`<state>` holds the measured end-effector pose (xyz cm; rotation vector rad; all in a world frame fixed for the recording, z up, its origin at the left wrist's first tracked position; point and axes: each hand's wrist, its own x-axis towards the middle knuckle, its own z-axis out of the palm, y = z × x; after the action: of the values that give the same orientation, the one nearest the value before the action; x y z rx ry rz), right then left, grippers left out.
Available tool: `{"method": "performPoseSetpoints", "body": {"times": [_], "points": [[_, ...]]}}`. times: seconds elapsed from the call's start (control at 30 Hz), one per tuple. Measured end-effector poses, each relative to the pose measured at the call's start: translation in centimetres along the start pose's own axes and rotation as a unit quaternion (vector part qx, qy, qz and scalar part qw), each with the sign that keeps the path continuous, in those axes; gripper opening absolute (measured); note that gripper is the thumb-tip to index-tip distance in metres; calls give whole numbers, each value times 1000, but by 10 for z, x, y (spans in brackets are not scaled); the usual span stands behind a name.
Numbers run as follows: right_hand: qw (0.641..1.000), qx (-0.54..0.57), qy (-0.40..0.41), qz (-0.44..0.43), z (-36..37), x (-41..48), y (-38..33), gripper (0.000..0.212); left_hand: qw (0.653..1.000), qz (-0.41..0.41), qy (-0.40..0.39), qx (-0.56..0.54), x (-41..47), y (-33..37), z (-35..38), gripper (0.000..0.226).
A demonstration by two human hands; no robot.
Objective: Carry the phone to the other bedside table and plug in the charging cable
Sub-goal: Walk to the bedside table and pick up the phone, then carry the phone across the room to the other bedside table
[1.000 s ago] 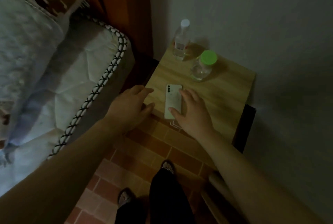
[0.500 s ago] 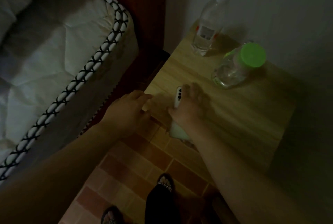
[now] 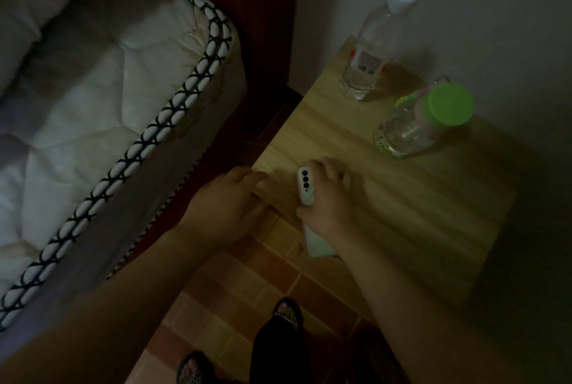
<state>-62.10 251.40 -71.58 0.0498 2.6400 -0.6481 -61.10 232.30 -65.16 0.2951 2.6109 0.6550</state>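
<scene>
Worktop [image 3: 402, 213]: wooden bedside top; landmark for all positions below. A bed mattress [image 3: 108, 89] lies well to its left.
Tall bottle [image 3: 370, 52]: clear plastic, white cap, upright at the worktop's far corner by the wall. Looks nearly empty; contents cannot be confirmed in this light.
Squat jar [image 3: 414, 127]: clear, green lid shut, at the far side of the worktop, just right of the tall bottle. Level of contents not discernible.
Phone [image 3: 306, 185]: white, three camera lenses showing, tipped up on its long edge at the worktop's near-left edge, lower end overhanging toward the floor.
Handling, judged: light, rigid, smooth-backed, likely slippery; glass face fragile if dropped. Best held across the long edges, mid-body.
Right hand [image 3: 328, 198]: closed round the phone, fingers over the top edge, thumb beneath.
Left hand [image 3: 229, 198]: loosely open, empty, fingertips at the worktop's near-left edge, just beside the phone.
Charging cable: not in view.
</scene>
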Motion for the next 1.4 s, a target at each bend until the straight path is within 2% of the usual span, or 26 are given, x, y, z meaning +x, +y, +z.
{"method": "performPoseSetpoints", "body": {"times": [0.17, 0.3, 0.53, 0.73, 0.87, 1.0, 1.2, 1.4], "points": [[996, 67, 21, -53, -23, -30, -16, 88, 999, -18, 26, -19, -28, 5, -18, 49], [985, 130, 25, -107, -60, -77, -61, 83, 995, -42, 76, -43, -72, 16, -59, 48], [964, 178, -22, -198, -127, -170, -180, 80, 978, -89, 176, -74, -199, 41, -164, 49], [927, 185, -63, -320, -145, -260, -298, 77, 947, -147, 277, -65, -351, 40, -229, 50], [895, 176, -105, -397, -124, -339, -381, 77, 914, -212, 342, -57, -471, 22, -247, 46], [867, 137, -130, -461, -79, -431, -458, 81, 879, -269, 387, -65, -605, -2, -246, 55], [811, 126, -182, -542, 14, -568, -553, 82, 824, -366, 429, -55, -796, -42, -217, 52], [747, 103, -253, -607, 94, -672, -625, 84, 764, -457, 450, -67, -934, -71, -181, 48]]}}
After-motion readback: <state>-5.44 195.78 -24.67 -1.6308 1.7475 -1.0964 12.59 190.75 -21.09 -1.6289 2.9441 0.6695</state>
